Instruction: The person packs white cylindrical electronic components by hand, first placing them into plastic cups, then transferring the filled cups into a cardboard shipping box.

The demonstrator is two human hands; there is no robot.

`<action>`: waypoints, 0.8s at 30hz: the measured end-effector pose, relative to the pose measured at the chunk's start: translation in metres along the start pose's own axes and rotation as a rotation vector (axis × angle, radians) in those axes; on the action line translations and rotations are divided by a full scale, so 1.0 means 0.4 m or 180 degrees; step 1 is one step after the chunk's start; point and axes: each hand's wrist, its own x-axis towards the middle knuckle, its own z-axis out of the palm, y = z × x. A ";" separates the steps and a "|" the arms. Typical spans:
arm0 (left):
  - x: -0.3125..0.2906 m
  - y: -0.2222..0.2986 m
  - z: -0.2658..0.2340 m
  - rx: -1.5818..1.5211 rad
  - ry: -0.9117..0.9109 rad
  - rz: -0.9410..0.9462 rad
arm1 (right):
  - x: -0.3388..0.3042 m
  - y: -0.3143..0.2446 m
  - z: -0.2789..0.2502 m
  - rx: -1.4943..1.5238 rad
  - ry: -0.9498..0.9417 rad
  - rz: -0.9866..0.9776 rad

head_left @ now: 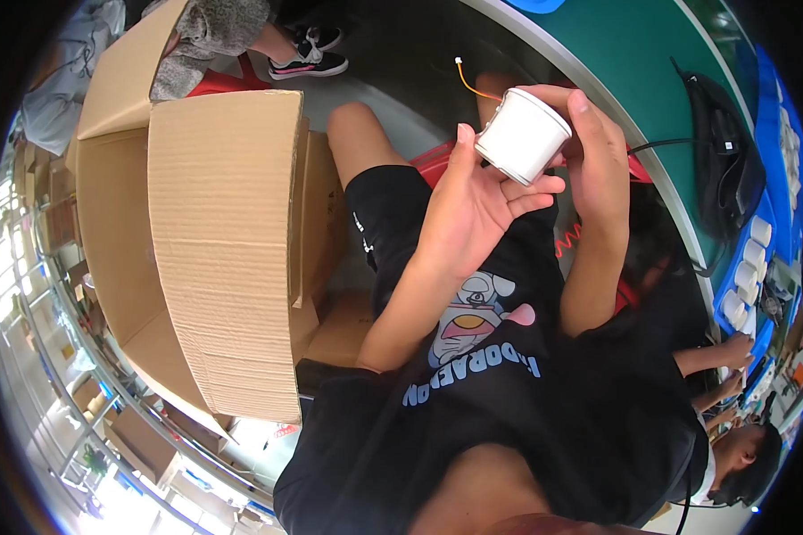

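A white, smooth cylindrical housing (pixel 528 134) is held tilted above my lap, between both hands. From its upper left side a thin yellow-orange wire (pixel 465 82) sticks out, ending in a small white plug. My left hand (pixel 466 212) comes from below, palm turned up, with the thumb against the cylinder's left side and the fingers curled beneath it. Around the right and far sides curve the fingers of my right hand (pixel 598 156), its thumb close to the rim. Part of the right fingers is hidden behind the cylinder.
A large cardboard box (pixel 223 241) with raised flaps stands at my left. On the right, a green-topped table (pixel 638 76) carries a black bag (pixel 723 147) and blue trays (pixel 732 276) with white cylinders. Other people's arms reach in at the lower right; someone's shoes (pixel 308 64) show at the top.
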 end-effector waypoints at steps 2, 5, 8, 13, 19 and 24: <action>0.003 0.005 0.007 -0.0093 -0.0052 -0.0111 | -0.001 0.006 -0.013 -0.0158 -0.0049 -0.0274; 0.004 0.014 -0.005 -0.0523 -0.0185 -0.0389 | -0.008 0.016 -0.008 -0.0013 0.0006 -0.0461; -0.003 0.008 -0.023 -0.0874 -0.0280 -0.0448 | -0.007 0.025 -0.006 -0.0048 -0.0160 -0.0517; -0.002 0.003 -0.045 -0.1190 -0.0228 -0.0624 | -0.006 0.048 -0.004 -0.0387 -0.0145 -0.0399; -0.011 0.001 -0.039 0.0291 0.0332 0.0232 | 0.003 0.071 0.013 -0.0050 -0.0071 0.0516; -0.036 0.006 -0.025 0.1419 0.0735 0.1192 | 0.027 0.100 -0.037 0.0330 -0.0693 0.0682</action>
